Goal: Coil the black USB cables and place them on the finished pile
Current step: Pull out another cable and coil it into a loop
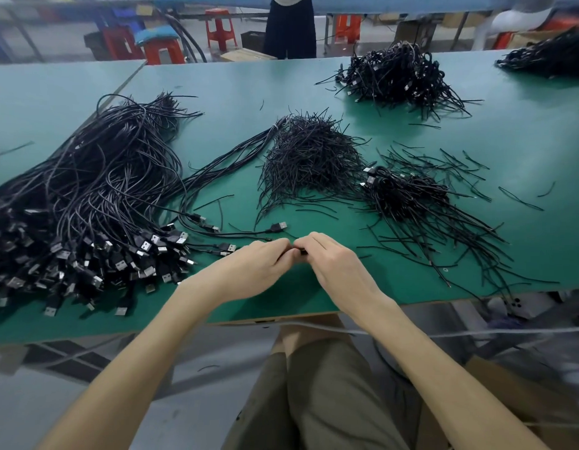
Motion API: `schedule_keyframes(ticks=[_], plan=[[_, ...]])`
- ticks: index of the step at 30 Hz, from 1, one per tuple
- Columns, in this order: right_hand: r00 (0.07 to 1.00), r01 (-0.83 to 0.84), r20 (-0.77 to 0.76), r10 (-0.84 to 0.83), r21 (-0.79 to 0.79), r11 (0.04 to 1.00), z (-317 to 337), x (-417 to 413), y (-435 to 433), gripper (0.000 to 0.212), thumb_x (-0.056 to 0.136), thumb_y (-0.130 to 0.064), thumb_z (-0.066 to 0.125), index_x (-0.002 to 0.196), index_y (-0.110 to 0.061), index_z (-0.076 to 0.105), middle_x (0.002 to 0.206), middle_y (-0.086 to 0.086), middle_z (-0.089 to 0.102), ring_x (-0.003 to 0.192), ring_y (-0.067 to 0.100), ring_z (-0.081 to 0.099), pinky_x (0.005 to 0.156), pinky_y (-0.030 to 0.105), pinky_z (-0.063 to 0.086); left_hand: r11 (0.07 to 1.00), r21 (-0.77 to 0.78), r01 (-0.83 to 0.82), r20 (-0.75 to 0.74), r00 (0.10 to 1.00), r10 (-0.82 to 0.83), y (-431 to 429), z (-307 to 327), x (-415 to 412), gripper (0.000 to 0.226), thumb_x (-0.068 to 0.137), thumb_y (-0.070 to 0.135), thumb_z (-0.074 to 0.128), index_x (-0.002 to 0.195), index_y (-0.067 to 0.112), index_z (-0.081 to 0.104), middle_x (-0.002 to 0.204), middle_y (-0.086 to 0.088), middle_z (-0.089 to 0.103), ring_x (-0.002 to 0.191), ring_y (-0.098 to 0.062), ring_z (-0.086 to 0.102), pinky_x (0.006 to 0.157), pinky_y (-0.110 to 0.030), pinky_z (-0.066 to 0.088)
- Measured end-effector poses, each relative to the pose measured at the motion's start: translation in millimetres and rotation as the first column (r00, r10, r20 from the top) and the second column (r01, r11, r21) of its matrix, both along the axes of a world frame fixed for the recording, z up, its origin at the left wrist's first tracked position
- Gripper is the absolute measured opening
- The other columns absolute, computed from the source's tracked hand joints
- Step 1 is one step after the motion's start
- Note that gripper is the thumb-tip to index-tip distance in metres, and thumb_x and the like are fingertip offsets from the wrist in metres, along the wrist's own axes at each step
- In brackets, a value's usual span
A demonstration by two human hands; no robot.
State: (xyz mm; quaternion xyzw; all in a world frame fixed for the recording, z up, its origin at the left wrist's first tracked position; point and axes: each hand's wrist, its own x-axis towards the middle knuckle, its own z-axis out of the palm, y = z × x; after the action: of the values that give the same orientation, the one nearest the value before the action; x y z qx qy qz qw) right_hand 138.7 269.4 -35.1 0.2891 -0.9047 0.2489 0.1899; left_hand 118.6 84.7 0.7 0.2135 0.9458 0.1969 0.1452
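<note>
My left hand (262,264) and my right hand (330,258) meet near the front edge of the green table (236,89), both pinched on a small black cable piece (301,252) mostly hidden between the fingers. A big heap of uncoiled black USB cables (86,203) covers the table's left side, plugs toward me. A few loose cables with USB plugs (278,227) lie just beyond my hands. A pile of coiled cables (408,193) sits to the right of my hands.
A mound of short black twist ties (310,154) lies in the middle, with scattered ties (444,164) to its right. Another cable pile (398,73) stands at the far right, one more (554,56) at the corner. A person's legs (289,27) and red stools (220,27) are beyond the table.
</note>
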Motion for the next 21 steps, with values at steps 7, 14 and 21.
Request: schedule_keyframes(ticks=[7,14,21], plan=[[0.926,0.307,-0.196,-0.323,-0.108,0.945,4,-5,-4,0.042,0.089,-0.019,0.076,0.125,-0.003,0.062,0.125,0.013,0.061,0.116,0.028,0.056,0.098,0.038,0.044,0.917,0.272,-0.291,-0.026,0.951,0.310,-4,-10,-6,0.039,0.111,0.036,0.026,0.083,0.013,0.039,0.075,-0.005,0.052,0.065,-0.023,0.048,0.061,-0.039,0.036],[0.873,0.452,0.177,-0.455,0.057,0.890,-6,-22,-1,0.030,0.097,-0.037,0.064,0.117,-0.015,0.060,0.117,0.003,0.049,0.111,0.024,0.045,0.093,0.035,0.030,0.529,0.716,-0.455,0.245,0.873,0.421,9,-5,-8,0.031,0.111,0.020,0.025,0.083,0.012,0.038,0.064,-0.001,0.028,0.047,-0.013,0.024,0.044,-0.020,0.025],[0.857,0.446,0.224,-0.464,0.129,0.886,-9,-29,-4,0.021,0.103,-0.033,0.054,0.104,-0.014,0.063,0.109,0.003,0.049,0.105,0.024,0.043,0.090,0.035,0.032,0.474,0.751,-0.460,0.271,0.869,0.414,24,-16,-9,0.032,0.112,0.026,0.027,0.090,0.009,0.042,0.065,0.004,0.039,0.046,-0.010,0.027,0.043,-0.016,0.028]])
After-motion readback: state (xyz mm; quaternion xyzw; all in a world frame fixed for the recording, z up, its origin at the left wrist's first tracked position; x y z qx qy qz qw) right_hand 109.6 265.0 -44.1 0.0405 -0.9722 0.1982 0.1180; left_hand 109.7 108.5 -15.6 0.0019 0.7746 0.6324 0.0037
